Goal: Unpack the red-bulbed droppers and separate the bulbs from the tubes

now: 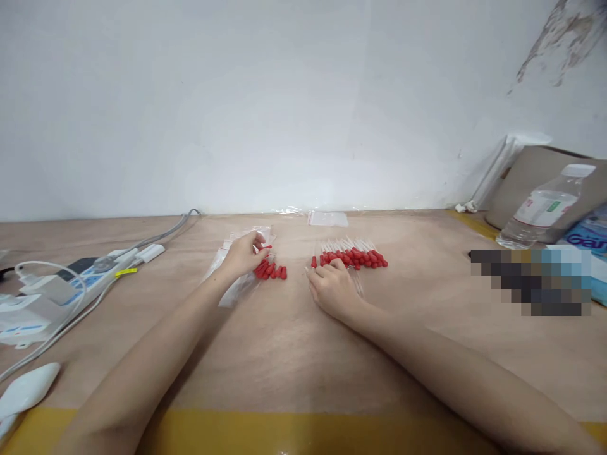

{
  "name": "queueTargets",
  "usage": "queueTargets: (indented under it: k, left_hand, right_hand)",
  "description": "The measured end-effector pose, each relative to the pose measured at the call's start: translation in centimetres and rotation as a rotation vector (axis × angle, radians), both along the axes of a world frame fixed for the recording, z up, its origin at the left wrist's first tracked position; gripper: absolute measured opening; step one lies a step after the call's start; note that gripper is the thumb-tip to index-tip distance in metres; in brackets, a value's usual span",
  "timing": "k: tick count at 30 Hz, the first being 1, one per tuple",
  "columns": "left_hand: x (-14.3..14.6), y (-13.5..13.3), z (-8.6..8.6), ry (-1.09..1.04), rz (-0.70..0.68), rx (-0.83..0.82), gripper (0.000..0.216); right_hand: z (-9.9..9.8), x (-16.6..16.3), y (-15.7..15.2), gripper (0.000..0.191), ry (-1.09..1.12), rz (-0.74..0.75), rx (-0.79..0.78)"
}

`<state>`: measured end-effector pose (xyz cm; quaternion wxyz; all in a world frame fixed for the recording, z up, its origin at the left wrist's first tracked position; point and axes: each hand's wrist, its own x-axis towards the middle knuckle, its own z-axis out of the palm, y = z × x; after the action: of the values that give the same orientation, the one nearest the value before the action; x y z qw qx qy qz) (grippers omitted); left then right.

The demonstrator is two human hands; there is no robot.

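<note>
Near the middle of the table (284, 354), my left hand (244, 256) pinches a small red rubber bulb (268, 247) between thumb and fingers. Under and beside it lie clear plastic zip bags (232, 294) and a small group of red bulbs (271, 272). My right hand (334, 287) rests with curled fingers at the front left of a larger row of red-bulbed droppers (365, 258), whose thin pale tubes point toward the wall. Clear thin tubes show beside that wrist. What the right fingertips hold is hidden.
On the left are a power strip (102, 275) with plugs and cables, and a white rounded object (29, 388). A flat clear bag (328, 218) lies near the wall. At right stand a water bottle (540, 208), a grey bin-like container (515, 177) and a blue package (588, 237).
</note>
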<state>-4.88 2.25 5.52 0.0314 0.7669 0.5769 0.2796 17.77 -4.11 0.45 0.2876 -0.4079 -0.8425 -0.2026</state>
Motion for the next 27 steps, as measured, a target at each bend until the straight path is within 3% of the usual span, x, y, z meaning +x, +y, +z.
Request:
queueTargets:
  k: [5,9,14,18,27]
  left_hand:
    - [0.0,0.1,-0.8,0.152,-0.042,-0.006,0.018]
    - [-0.7,0.0,-0.6,0.092,-0.01,-0.035,0.026]
    - [0.0,-0.1,0.5,0.037,0.04,0.103,0.031]
    - [2.5,-0.1,0.6,0.139,-0.04,0.062,0.025]
    - [10.2,1.3,0.7,0.282,0.021,-0.306,0.027]
  right_hand:
    - [-0.7,-0.8,-0.3,0.011,-0.007,-0.015,-0.145]
    - [-0.4,-1.3,-1.3,0.014,0.025,-0.029,-0.265]
    - [-0.1,-1.8,-2.1,0.029,0.026,-0.066,-0.31]
    - [0.0,-2.0,-2.2,0.031,0.026,-0.09,-0.365]
    - [1.1,-1.8,-2.3,0.025,0.068,-0.155,-0.521]
